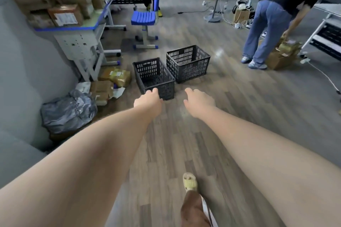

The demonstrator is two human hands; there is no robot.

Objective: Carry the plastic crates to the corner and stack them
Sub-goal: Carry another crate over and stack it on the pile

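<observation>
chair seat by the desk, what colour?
Blue. The chair seat is ribbed blue plastic on a pale grey frame; the head view, the only one, shows it clearly.

Two dark grey slotted plastic crates sit upright on the wood-look floor, both empty with open tops. The nearer crate point(154, 77) is angled a bit, and the farther crate point(188, 63) sits just beside it to the right, corners nearly touching.

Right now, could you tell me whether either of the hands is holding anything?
Nothing is held: the left hand and right hand reach empty toward the nearer crate.
</observation>
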